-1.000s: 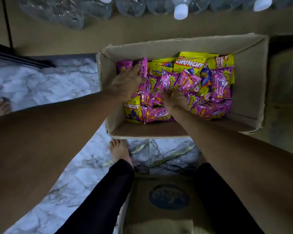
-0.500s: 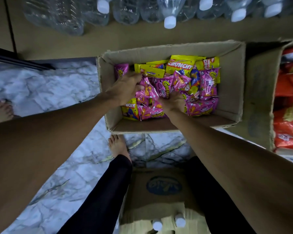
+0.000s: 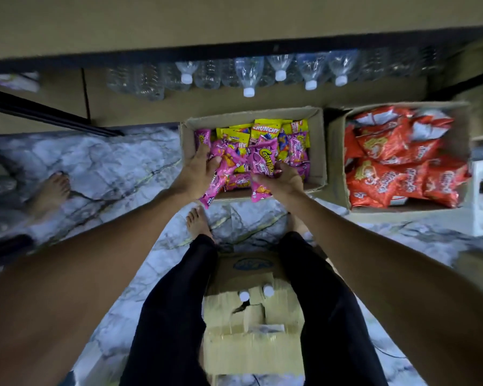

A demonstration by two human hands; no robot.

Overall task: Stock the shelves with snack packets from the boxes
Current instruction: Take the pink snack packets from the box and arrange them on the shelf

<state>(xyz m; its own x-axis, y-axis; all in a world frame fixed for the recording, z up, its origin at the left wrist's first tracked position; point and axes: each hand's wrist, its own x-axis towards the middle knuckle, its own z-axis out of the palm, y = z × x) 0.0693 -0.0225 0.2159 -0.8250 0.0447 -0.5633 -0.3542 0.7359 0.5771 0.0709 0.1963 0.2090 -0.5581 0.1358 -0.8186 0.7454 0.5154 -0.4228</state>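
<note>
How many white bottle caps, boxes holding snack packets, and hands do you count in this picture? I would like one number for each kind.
White bottle caps: 7 (5 in the far row, 2 between the legs)
Boxes holding snack packets: 2, pink-and-yellow box, orange-packet box
Hands: 2, left hand, right hand, both gripping pink packets
Total: 11

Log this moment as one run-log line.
step: pick from cardboard box | left hand: grips pink packets | right hand: grips pink packets too | position: above box's near edge
</note>
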